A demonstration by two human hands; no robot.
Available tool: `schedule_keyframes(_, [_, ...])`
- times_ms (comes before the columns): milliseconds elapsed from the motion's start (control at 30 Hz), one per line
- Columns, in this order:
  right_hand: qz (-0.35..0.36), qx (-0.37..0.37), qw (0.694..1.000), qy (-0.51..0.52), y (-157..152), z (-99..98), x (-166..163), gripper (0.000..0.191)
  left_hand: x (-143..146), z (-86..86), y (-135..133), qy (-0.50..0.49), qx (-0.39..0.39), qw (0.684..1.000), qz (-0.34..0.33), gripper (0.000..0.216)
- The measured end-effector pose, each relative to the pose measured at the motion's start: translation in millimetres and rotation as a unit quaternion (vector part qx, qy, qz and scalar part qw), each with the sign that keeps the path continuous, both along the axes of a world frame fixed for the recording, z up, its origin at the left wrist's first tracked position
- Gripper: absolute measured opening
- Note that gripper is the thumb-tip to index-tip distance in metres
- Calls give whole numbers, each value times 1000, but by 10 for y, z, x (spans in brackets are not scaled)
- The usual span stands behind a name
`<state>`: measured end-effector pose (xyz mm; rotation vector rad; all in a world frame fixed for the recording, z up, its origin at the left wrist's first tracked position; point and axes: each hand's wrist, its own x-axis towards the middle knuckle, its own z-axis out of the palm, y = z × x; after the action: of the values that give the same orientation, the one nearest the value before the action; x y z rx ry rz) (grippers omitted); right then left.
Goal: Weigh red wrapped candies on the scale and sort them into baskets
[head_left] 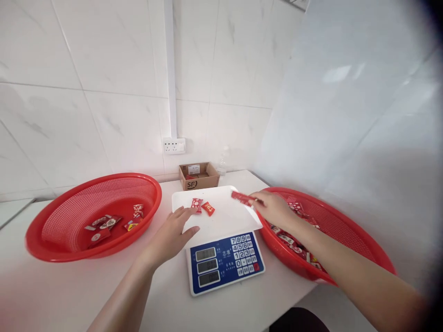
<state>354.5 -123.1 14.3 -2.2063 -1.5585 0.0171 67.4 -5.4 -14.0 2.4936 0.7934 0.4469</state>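
Observation:
A white weighing tray (pixel 211 229) tops a digital scale with a blue keypad panel (pixel 226 263). Two small wrapped candies rest on it: a red one with white dots (pixel 196 204) and an orange-red one (pixel 208 209). My left hand (pixel 178 233) hovers at the tray's left side, fingers apart and fingertips by the dotted candy. Over the tray's right edge, my right hand (pixel 272 208) pinches a long red wrapped packet (pixel 242 198) by one end. The exact kind of sweet inside the wrapper cannot be made out.
A red mesh basket (pixel 93 182) with several wrapped candies stands at left. Another red basket (pixel 349 216), holding more candies, is at right under my forearm. Behind the scale are a cardboard box (pixel 199 182), a clear bottle (pixel 222 162) and a wall socket (pixel 174 146).

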Motion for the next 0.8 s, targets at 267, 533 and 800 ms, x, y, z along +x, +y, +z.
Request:
schedule_keyframes(267, [190, -88, 975, 66, 144, -267, -534, 39, -2, -25, 14, -18, 15, 1000, -18, 42])
schedule_keyframes(533, [228, -82, 970, 14, 134, -304, -567, 42, 88, -80, -115, 66, 10, 985, -161, 50])
schedule_keyframes(800, [-73, -46, 996, 30, -189, -461, 793, 39, 149, -163, -79, 82, 22, 990, -116, 49])
